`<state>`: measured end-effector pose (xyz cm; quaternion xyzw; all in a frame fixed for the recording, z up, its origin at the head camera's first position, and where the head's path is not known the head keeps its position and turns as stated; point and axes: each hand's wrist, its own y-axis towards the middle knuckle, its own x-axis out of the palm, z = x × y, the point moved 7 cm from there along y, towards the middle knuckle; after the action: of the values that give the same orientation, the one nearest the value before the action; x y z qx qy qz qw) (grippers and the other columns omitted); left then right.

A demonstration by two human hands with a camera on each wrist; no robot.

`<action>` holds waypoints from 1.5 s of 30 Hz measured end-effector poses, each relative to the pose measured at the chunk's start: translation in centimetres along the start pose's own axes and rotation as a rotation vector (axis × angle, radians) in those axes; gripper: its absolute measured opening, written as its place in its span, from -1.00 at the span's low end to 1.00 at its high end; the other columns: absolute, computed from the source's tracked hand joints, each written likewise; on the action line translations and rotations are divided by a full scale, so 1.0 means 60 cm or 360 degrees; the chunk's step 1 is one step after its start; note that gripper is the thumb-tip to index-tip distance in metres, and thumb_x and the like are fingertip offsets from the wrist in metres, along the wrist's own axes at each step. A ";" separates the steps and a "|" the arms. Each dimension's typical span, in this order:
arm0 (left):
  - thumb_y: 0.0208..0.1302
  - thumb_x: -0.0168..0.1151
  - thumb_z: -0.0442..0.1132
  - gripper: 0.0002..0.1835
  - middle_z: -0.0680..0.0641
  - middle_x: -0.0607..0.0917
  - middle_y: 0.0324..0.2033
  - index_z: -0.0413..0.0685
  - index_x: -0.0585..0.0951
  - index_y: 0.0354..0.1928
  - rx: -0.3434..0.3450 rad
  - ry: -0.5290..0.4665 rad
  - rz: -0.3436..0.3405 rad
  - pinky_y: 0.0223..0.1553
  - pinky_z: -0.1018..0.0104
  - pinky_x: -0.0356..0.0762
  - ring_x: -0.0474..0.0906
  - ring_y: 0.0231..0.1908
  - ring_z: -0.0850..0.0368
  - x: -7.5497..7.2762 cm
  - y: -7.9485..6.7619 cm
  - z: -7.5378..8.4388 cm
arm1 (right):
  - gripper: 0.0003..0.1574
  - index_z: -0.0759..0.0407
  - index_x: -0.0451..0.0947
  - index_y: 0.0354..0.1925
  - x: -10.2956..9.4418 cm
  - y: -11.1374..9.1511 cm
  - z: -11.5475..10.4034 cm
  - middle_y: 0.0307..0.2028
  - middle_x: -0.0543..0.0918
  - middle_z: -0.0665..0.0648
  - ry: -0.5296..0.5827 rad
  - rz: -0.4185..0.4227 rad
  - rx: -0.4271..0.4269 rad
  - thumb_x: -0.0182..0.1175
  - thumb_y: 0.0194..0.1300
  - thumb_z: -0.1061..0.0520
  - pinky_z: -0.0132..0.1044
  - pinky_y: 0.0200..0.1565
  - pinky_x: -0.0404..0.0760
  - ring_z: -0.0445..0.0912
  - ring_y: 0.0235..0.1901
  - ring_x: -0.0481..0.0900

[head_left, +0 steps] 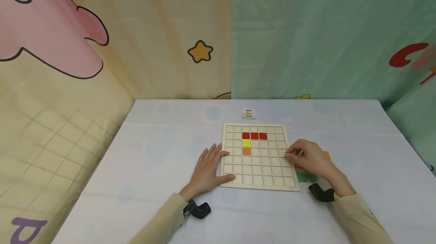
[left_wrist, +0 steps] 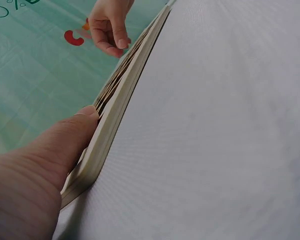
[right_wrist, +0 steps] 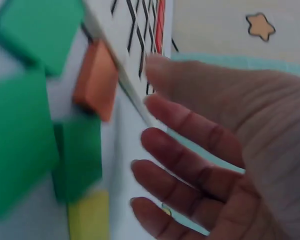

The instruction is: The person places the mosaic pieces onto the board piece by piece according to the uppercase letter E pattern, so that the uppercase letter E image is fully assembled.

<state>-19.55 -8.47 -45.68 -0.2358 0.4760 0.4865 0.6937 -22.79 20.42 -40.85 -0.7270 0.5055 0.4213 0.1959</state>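
Note:
A pale wooden grid board [head_left: 263, 180] lies on the table. Three red squares [head_left: 254, 136] form a row near its far side, with a yellow square [head_left: 246, 143] and an orange square [head_left: 246, 151] below the leftmost one. My left hand [head_left: 206, 170] rests its extended fingers and thumb on the board's left edge. Over the right edge is my right hand [head_left: 311, 158], fingers loosely bent, with no piece visible between them. Close to it, the right wrist view has green blocks [right_wrist: 20, 140], an orange block [right_wrist: 96, 80] and a yellow block [right_wrist: 90, 215].
Behind the board lies a small card [head_left: 248, 113] printed with a coloured square pattern. Loose blocks, among them an orange one [head_left: 326, 155] and green ones [head_left: 304, 177], sit right of the board, partly under my right hand. Printed curtains [head_left: 163, 28] enclose the white table [head_left: 143, 138].

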 end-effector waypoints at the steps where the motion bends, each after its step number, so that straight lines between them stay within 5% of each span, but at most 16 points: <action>1: 0.09 0.23 0.32 -0.19 -0.13 0.11 0.42 0.00 0.34 0.27 -0.0003 0.0001 0.0002 0.38 0.08 -0.28 -0.14 0.42 -0.02 -0.001 0.000 0.000 | -0.89 0.08 0.64 -0.34 -0.008 -0.003 0.011 -0.38 0.55 -0.07 -0.0024 -0.0022 0.0043 0.38 0.14 0.11 -0.24 -0.36 0.52 -0.14 -0.38 0.48; 6: 0.10 0.24 0.30 -0.19 -0.13 0.11 0.42 -0.02 0.34 0.27 -0.0004 -0.0018 -0.0010 0.38 0.10 -0.30 -0.14 0.42 -0.02 -0.004 -0.002 0.000 | -0.61 0.11 0.61 -0.33 -0.023 -0.015 0.052 -0.35 0.54 -0.03 -0.0057 -0.0209 0.0249 0.47 -0.01 -0.10 -0.15 -0.25 0.46 -0.08 -0.32 0.44; 9: 0.11 0.23 0.30 -0.20 -0.14 0.11 0.42 -0.03 0.34 0.28 0.0006 -0.0024 -0.0011 0.38 0.10 -0.29 -0.14 0.42 -0.03 -0.004 -0.002 0.002 | -0.63 0.11 0.61 -0.33 -0.018 -0.018 0.061 -0.36 0.54 -0.03 -0.0036 -0.0265 0.0270 0.46 0.00 -0.08 -0.16 -0.25 0.45 -0.09 -0.33 0.43; 14: 0.12 0.22 0.30 -0.20 -0.13 0.11 0.42 -0.02 0.33 0.28 0.0017 -0.0015 -0.0002 0.38 0.10 -0.29 -0.14 0.42 -0.02 -0.004 -0.001 0.004 | -0.81 0.13 0.62 -0.32 -0.019 -0.017 0.059 -0.37 0.53 -0.01 -0.0048 -0.0200 0.0228 0.39 0.12 0.08 -0.18 -0.30 0.43 -0.10 -0.37 0.40; 24: 0.11 0.22 0.30 -0.20 -0.13 0.11 0.42 -0.02 0.33 0.28 0.0024 0.0004 -0.0005 0.38 0.09 -0.28 -0.14 0.42 -0.02 -0.002 0.000 0.003 | -0.76 0.17 0.57 -0.32 -0.016 -0.012 0.048 -0.37 0.50 0.02 -0.0054 -0.0189 0.0216 0.42 0.01 0.24 -0.21 -0.34 0.40 -0.08 -0.38 0.37; 34: 0.10 0.24 0.30 -0.20 -0.14 0.11 0.42 -0.02 0.33 0.27 0.0015 -0.0006 0.0004 0.38 0.09 -0.29 -0.15 0.42 -0.02 -0.001 -0.002 0.000 | -0.81 0.10 0.51 -0.40 -0.022 -0.006 0.035 -0.50 0.51 -0.05 -0.0014 -0.0037 0.0182 0.38 0.12 0.20 -0.28 -0.42 0.45 -0.12 -0.45 0.44; 39: 0.10 0.22 0.32 -0.19 -0.13 0.09 0.43 0.00 0.32 0.28 0.0011 -0.0003 0.0005 0.38 0.11 -0.30 -0.16 0.42 -0.01 0.001 0.000 -0.001 | -0.84 0.17 0.54 -0.29 -0.010 0.007 0.016 -0.47 0.53 -0.01 0.0130 0.0164 0.0193 0.34 0.18 0.20 -0.34 -0.49 0.45 -0.13 -0.49 0.46; 45: 0.10 0.23 0.31 -0.20 -0.12 0.09 0.43 0.00 0.33 0.27 0.0007 0.0000 0.0000 0.38 0.11 -0.30 -0.16 0.42 0.00 -0.001 0.000 0.000 | -0.82 0.17 0.57 -0.28 0.038 0.036 -0.028 -0.44 0.56 0.00 0.0351 0.0114 0.0160 0.37 0.15 0.18 -0.37 -0.42 0.52 -0.12 -0.45 0.50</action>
<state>-19.56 -8.52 -45.64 -0.2344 0.4769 0.4854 0.6943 -23.71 17.02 -41.46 -0.7398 0.5701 0.3196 0.1600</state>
